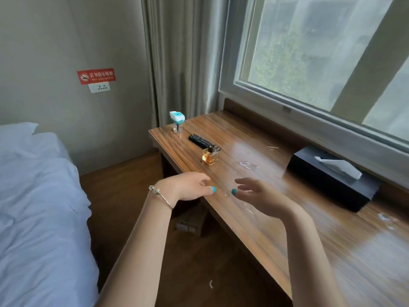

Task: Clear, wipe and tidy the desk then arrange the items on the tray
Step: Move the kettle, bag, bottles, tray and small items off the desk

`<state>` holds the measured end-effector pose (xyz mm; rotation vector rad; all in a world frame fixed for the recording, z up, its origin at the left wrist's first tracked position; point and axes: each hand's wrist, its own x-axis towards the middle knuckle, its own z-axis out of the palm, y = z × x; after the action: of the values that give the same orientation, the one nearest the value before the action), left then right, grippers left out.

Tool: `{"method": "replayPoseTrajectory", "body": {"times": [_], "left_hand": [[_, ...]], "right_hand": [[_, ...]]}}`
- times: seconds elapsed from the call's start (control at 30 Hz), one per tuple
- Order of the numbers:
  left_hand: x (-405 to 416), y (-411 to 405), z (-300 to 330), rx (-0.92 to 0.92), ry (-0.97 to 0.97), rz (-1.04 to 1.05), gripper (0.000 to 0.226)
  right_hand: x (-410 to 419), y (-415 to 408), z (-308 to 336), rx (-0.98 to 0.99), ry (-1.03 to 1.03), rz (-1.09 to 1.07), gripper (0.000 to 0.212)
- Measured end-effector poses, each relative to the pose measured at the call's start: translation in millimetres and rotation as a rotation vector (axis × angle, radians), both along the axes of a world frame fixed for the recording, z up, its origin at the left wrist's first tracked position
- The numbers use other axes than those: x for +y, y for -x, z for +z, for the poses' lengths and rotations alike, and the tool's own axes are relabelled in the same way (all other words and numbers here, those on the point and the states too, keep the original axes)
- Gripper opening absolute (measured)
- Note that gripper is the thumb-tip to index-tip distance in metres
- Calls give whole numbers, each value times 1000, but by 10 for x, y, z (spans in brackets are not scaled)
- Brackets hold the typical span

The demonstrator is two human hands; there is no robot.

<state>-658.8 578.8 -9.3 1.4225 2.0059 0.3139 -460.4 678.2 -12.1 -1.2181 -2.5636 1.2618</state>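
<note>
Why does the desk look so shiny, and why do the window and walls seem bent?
Head view: daylight from the window throws a pale glare across the desk, washing out the wood grain near the bottle; the wide-angle lens bows the window frame and curtain; both hands are slightly motion-blurred, and the whole picture is a bit soft.

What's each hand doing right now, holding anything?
Left hand: open, empty, over the desk edge.
Right hand: open, empty, fingers spread above the desk.
</note>
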Motion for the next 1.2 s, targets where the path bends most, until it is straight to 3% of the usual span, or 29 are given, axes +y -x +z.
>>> {"method": "replayPoseTrajectory", "body": {"times": [0.33, 0.47, 0.53, 0.6, 0.83, 1.03, 1.2], "left_hand": [[938, 1725, -209, -40, -98, -110, 66], [1328, 1985, -417, -141, -199, -160, 72], [1566, 2088, -543, -230, -318, -199, 71], [1816, 2189, -689, -231, -367, -251, 71], [2783, 2363, -1128, 76, -296, -534, 78], [3079, 2348, -1303, 26, -376, -680, 62], [3193, 2353, -1250, 70, -440, -791, 54]], "right_hand": [[609, 1146, -222, 102, -3, -237, 61], [765, 1408, -405, 268, -43, -422, 107], [853, 1557, -559, 350, -129, -489, 114], [954, 1690, -750, 370, -180, -490, 110], [1316, 1904, -1170, 409, -159, -455, 92], [1324, 1948, -1267, 384, -196, -572, 85], [1275, 2035, -1283, 326, -239, -764, 58]]}}
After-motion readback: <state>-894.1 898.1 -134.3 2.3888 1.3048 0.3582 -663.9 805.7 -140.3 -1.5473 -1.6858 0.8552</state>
